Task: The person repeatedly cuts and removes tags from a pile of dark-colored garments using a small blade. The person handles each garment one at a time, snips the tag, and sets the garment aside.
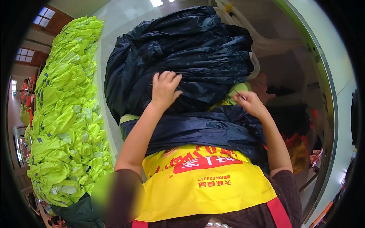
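A large heap of dark navy, shiny fabric pieces with gathered edges lies in front of me. My left hand rests on its near part, fingers slightly bent and thumb apart, gripping nothing that I can see. At the heap's right edge my right hand is closed on a thin dark tool, mostly hidden by the fingers. Just beyond that hand a pale green piece of cloth shows. More navy fabric drapes over my lap, between the heap and my yellow apron.
A long, high pile of bright yellow-green garments stretches along the left. The pale table top shows between the piles. To the right are a clear plastic bin, a metal-edged table and dark and red cloth below.
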A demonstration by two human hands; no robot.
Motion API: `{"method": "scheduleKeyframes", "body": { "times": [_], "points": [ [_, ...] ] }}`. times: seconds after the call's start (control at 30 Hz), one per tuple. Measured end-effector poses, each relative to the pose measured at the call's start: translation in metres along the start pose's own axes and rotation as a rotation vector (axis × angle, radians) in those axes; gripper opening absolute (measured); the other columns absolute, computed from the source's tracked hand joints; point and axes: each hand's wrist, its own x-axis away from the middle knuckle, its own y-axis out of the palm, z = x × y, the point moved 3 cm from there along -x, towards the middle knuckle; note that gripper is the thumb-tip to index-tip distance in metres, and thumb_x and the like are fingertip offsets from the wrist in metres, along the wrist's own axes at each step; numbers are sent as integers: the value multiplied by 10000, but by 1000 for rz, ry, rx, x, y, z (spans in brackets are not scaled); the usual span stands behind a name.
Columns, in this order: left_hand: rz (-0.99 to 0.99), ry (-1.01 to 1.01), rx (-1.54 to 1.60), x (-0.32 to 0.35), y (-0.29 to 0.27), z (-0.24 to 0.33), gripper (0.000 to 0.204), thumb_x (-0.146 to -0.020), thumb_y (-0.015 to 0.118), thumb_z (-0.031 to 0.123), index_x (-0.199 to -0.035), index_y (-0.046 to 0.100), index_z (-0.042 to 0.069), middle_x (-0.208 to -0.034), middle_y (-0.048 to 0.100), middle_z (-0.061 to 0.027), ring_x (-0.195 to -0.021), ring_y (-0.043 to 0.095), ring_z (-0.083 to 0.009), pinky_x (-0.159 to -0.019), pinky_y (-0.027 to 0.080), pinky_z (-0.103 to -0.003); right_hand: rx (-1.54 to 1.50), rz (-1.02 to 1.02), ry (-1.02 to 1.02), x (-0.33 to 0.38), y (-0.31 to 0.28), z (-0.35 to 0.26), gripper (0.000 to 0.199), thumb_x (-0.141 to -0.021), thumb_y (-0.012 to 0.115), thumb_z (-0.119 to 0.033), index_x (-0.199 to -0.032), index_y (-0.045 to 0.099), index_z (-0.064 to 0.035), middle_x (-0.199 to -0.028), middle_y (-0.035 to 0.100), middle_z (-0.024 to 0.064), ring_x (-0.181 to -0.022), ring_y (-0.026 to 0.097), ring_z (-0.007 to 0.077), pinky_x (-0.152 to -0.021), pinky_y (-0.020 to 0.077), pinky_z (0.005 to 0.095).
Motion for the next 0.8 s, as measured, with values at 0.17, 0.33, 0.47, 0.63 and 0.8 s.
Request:
{"method": "scheduleKeyframes", "body": {
  "times": [0.17,0.33,0.47,0.63,0.8],
  "points": [
    [-129,159,450,13,-12,27,168,-727,681,118,-698,528,56,-663,515,-111,-605,546,-280,-565,450,-372,-379,435,-62,-24,-4,13,201,-909,550,-187,-908,612,3,-696,544,-5,-672,485,67,-617,399,215],
    [-169,115,1179,63,-100,87,255,-644,638,28,-564,399,62,-509,369,-91,-399,397,-268,-387,286,-351,-748,486,76,-6,3,49,154,-908,567,-187,-934,613,-42,-666,492,-67,-546,416,16,-493,315,169],
    [-240,24,1649,67,-129,87,293,-682,646,101,-530,401,48,-495,380,-77,-377,381,-246,-390,254,-342,-828,262,269,-4,32,33,424,-821,670,-314,-1134,566,-47,-799,535,-39,-581,435,9,-514,310,146],
    [-671,-103,1698,89,-118,49,354,-741,707,235,-557,485,29,-514,431,-69,-433,456,-210,-422,284,-310,19,409,128,-13,56,27,784,-672,768,-368,-1275,447,15,-1181,567,216,-1040,587,299,-889,454,341],
    [-913,-534,798,107,-115,-12,198,-701,742,155,-751,619,8,-615,558,-76,-578,555,-95,-547,437,-238,171,-34,150,-10,75,39,525,-731,714,-366,-1096,601,-6,-1022,644,190,-937,623,312,-827,487,345]
  ]
}}
